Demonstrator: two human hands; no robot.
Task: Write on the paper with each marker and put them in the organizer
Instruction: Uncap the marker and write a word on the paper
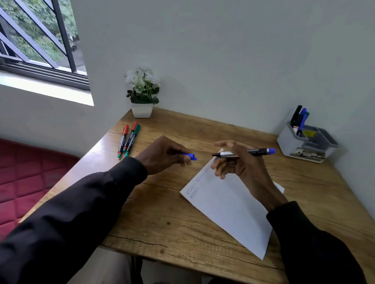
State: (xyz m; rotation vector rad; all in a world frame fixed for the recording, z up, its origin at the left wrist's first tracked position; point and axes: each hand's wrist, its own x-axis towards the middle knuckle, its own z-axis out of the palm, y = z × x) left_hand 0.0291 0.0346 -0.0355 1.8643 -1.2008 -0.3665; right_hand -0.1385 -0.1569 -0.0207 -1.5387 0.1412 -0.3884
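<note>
While the left hand (165,155) pinches a blue cap (191,156), the right hand (234,162) grips the uncapped black-and-silver marker (243,153), blue-ended.

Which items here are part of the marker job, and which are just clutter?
Job: blue marker in right hand, cap in left hand, paper, three loose markers, organizer holding stored markers.
Lying about: potted plant, red cushion, window.
</note>
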